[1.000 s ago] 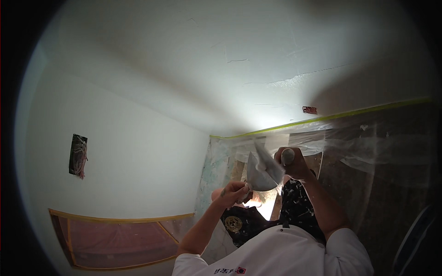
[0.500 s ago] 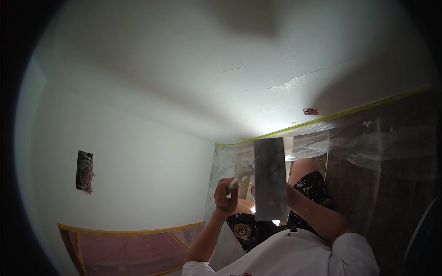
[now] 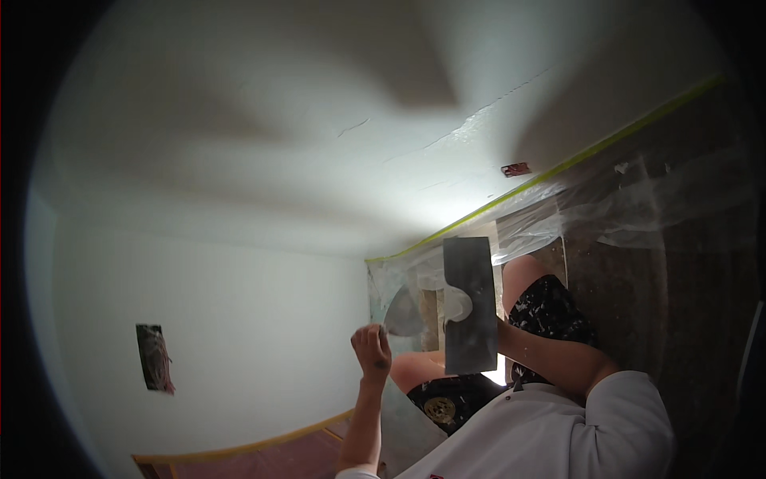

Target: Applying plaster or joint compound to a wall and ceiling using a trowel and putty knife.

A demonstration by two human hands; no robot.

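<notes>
My left hand is closed around the handle of a putty knife. The knife's broad grey blade points away from my fist, toward a dark rectangular plastering trowel. A rounded patch of whitish plaster lies on the trowel's left edge, with a gap between it and the knife. My right forearm reaches behind the trowel and holds it up in front of my lap. The trowel's plate hides the right hand's fingers and the handle.
A pale wall with a wire-filled box opening stands left. Another pale surface has cracks, a wet patch and a small box opening. Yellow-green tape edges clear plastic sheeting. Orange tape frames a pinkish covered opening.
My view has shifted, and the wall features sit differently. My left hand has drawn lower and left, and the blurred knife now shows its blade. A plaster patch now shows on the trowel.
</notes>
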